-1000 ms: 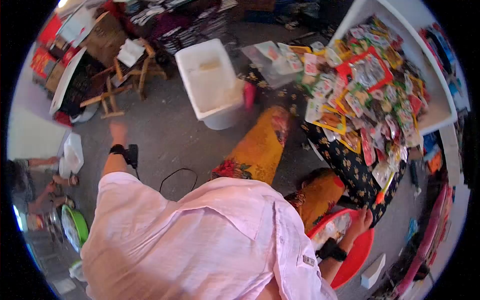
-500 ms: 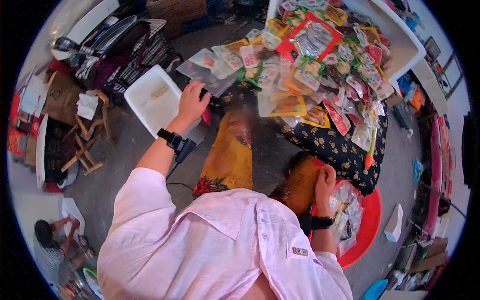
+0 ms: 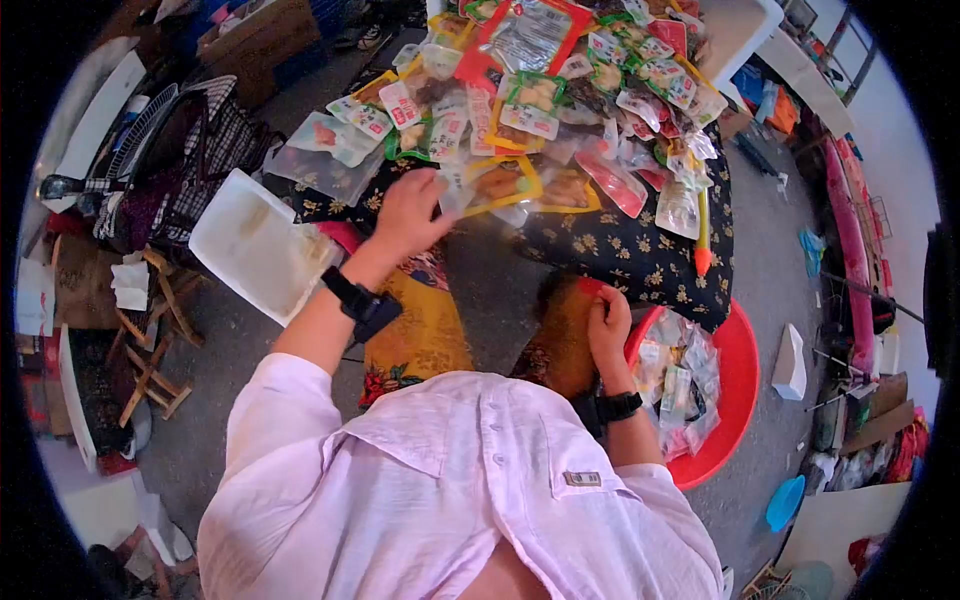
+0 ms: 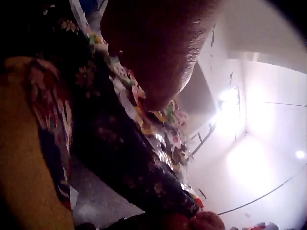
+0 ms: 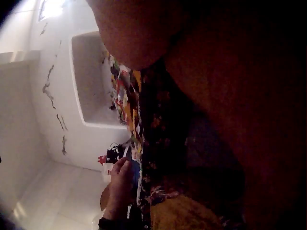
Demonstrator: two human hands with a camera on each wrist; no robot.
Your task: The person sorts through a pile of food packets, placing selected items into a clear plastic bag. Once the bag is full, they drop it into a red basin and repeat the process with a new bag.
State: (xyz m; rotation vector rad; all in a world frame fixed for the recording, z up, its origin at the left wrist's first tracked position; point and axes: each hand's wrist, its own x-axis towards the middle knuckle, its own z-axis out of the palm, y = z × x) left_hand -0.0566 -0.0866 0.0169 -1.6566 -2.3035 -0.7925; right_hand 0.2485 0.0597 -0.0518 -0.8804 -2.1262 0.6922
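Packets of food, some with yellow borders (image 3: pixel 502 183), lie heaped on a black floral cloth (image 3: pixel 620 250). My left hand (image 3: pixel 408 215) is at the near edge of the heap, fingers loosely bent beside a clear packet; whether they touch it is unclear. My right hand (image 3: pixel 608 325) rests by the right knee, fingers loosely curled, holding nothing visible. The left wrist view shows my left hand (image 4: pixel 153 52) large and dark. In the right wrist view my right hand (image 5: pixel 139 28) fills the top, and my left hand (image 5: pixel 121 184) appears beyond the cloth.
A white tub (image 3: pixel 255 240) stands at the left, partly behind my left forearm. On the right, a red basin (image 3: pixel 735 400) holds clear packets, with a white block (image 3: pixel 790 362) on the floor beyond. Wooden folding stools (image 3: pixel 150 365) stand at the far left.
My left hand has come from the far left, past the white tub, to the heap. My right hand has moved off the red basin's rim to the knee. The head view has shifted.
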